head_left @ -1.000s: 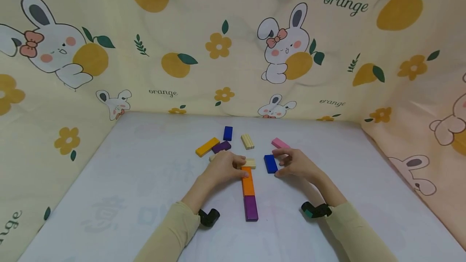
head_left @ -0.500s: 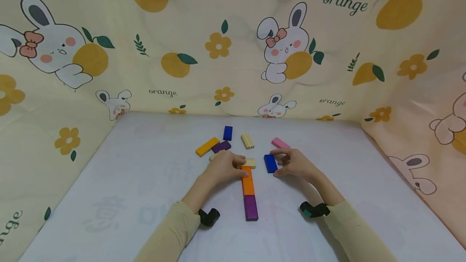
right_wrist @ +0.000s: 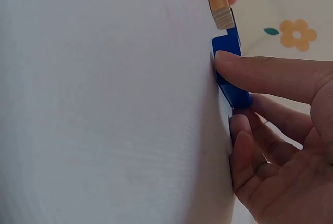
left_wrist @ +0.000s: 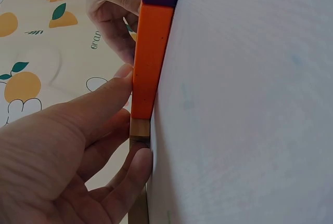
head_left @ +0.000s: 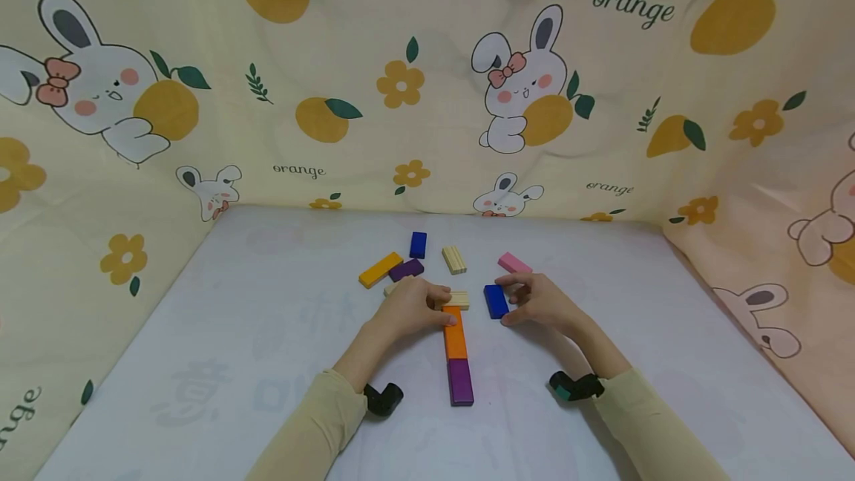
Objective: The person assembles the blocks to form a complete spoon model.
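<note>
In the head view an orange wooden block (head_left: 456, 340) and a purple block (head_left: 460, 382) lie end to end. A plain wooden block (head_left: 459, 300) lies crosswise at the orange one's far end. My left hand (head_left: 410, 308) has its thumb on the orange block and curled fingers around the plain block, partly covering it. To the right, my right hand (head_left: 546, 301) pinches a dark blue block (head_left: 496, 301) lying on the table. In the right wrist view its thumb presses the near end of the blue block (right_wrist: 229, 73); a gap separates this block from the plain one.
Beyond the hands lie a second blue block (head_left: 418, 245), a yellow-orange block (head_left: 381, 270), another purple block (head_left: 407, 269), a ridged plain piece (head_left: 454, 260) and a pink block (head_left: 515, 263). Another plain piece (head_left: 390, 290) is mostly hidden behind my left hand. A printed cloth (head_left: 427, 132) stands behind the table.
My right hand has shifted very slightly left with the blue block. The left hand and the other blocks stay where they were.
</note>
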Motion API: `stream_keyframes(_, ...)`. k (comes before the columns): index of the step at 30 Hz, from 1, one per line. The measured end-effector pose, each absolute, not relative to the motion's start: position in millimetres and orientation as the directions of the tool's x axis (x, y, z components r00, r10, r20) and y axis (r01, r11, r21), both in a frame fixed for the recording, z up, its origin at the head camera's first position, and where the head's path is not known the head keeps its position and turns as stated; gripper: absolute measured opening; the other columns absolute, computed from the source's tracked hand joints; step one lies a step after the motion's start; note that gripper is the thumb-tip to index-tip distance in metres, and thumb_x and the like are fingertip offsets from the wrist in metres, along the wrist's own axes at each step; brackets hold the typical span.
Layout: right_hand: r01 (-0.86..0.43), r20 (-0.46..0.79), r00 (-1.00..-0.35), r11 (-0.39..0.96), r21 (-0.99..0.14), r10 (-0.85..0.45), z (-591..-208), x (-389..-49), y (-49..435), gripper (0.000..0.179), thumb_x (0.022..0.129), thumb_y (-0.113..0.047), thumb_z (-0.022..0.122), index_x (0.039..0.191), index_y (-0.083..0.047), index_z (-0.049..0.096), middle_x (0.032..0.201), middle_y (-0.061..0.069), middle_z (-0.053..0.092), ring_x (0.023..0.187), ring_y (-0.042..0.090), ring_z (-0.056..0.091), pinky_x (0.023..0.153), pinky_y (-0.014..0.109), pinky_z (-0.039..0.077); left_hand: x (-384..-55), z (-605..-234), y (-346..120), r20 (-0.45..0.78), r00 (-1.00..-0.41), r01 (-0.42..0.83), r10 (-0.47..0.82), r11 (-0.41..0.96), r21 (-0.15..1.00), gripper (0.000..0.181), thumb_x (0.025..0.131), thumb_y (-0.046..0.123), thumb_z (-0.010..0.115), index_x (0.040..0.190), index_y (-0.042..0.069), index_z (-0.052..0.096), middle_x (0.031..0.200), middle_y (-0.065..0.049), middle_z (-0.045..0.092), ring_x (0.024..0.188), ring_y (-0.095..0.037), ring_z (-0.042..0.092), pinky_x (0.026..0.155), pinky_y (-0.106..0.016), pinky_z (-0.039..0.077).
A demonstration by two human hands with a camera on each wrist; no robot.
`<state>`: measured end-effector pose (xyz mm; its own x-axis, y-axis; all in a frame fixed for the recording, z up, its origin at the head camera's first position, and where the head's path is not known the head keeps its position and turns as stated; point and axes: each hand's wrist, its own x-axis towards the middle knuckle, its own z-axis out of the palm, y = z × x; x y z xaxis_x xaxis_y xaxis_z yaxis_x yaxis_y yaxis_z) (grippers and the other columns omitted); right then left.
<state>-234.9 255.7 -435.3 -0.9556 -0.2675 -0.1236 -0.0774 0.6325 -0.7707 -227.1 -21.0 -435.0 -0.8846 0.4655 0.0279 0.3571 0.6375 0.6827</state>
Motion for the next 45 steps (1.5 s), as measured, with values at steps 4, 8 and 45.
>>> stream_keyframes(4, -0.069, -0.127, -0.957, 0.629, -0.774, -0.26, -434.6, -233.8, 255.0, 0.062, 0.071, -0.007, 0.088, 0.128, -0.005, 0.063, 0.108, 0.011, 0.06, 0.094, 0.029, 0.054, 0.077, 0.03, 0.051, -227.0, -435.9, -20.9, 0.03, -0.886, 0.356, 0.463, 0.637, 0.683, 0.048, 0.081, 0.038, 0.081, 0.121, 0.015, 0.072, 0.118, 0.01, 0.068, 0.08, -0.009, 0.054, 0.07, -0.028, 0.041)
stream_keyframes(8, -0.062, -0.129, -0.959, 0.626, -0.777, -0.254, -434.3, -232.9, 254.0, 0.063, 0.071, -0.009, 0.089, 0.128, -0.005, 0.063, 0.108, 0.011, 0.06, 0.094, 0.029, 0.054, 0.077, 0.029, 0.05, -226.9, -436.0, -20.8, 0.03, -0.887, 0.353, 0.461, 0.637, 0.685, 0.048, 0.081, 0.038, 0.082, 0.121, 0.015, 0.072, 0.118, 0.01, 0.068, 0.08, -0.01, 0.053, 0.07, -0.029, 0.041)
stream_keyframes(45, -0.067, -0.149, -0.953, 0.666, -0.743, -0.263, -427.9, -220.5, 249.8, 0.063, 0.067, -0.019, 0.092, 0.123, -0.007, 0.063, 0.102, 0.007, 0.061, 0.094, 0.026, 0.055, 0.083, 0.035, 0.051, -226.6, -434.6, -21.3, 0.05, -0.879, 0.376, 0.475, 0.623, 0.686, 0.044, 0.08, 0.036, 0.082, 0.117, 0.013, 0.074, 0.116, 0.008, 0.069, 0.084, -0.009, 0.055, 0.07, -0.028, 0.039)
